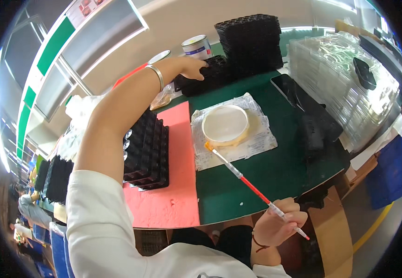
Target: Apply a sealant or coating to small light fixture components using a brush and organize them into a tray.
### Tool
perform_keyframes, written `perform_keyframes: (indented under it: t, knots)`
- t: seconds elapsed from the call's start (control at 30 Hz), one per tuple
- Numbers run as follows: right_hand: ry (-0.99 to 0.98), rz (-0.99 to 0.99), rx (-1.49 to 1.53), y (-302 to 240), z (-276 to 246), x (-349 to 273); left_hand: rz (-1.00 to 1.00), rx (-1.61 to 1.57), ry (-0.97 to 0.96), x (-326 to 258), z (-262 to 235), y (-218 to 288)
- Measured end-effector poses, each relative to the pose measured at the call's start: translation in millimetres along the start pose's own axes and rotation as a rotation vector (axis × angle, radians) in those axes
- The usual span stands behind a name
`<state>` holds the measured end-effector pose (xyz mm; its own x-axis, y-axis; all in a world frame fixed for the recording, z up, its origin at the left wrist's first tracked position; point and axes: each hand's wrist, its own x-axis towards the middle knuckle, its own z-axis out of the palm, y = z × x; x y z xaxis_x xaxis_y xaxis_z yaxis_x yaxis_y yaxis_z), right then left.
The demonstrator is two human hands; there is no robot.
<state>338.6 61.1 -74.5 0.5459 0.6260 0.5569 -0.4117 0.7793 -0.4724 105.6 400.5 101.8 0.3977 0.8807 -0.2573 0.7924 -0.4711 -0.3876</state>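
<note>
My left hand reaches far across the table and rests on a low black compartment tray at the back. A metal bangle sits on that wrist. My right hand is at the table's near edge, shut on a thin brush with a red and clear handle. The brush's yellowish tip points at a shallow round dish of pale liquid, standing on crinkled white wrapping. The brush tip is just short of the dish.
A tall stack of black trays stands at the back, another stack under my left arm on a red mat. Clear plastic trays pile at the right, a dark phone beside them. Two tins stand behind.
</note>
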Motion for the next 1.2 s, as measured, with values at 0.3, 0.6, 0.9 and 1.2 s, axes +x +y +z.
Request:
perform_keyframes:
  t: [0.3,0.6,0.9,1.2]
  knots:
    - [0.119,-0.01,-0.058,1.9,7.2,2.2,0.046,0.045,0.521,-124.1,-49.6,18.9]
    - [0.013,0.006,0.06,0.9,7.1,1.7,-0.315,0.102,1.076,-344.8,-10.9,125.0]
    - [0.127,-0.156,-0.297,8.3,31.9,0.7,-0.676,-0.394,0.909,-373.6,71.2,114.6]
    - [-0.038,-0.237,-0.635,4.6,33.1,25.9,0.075,-0.301,1.214,-379.1,101.3,125.9]
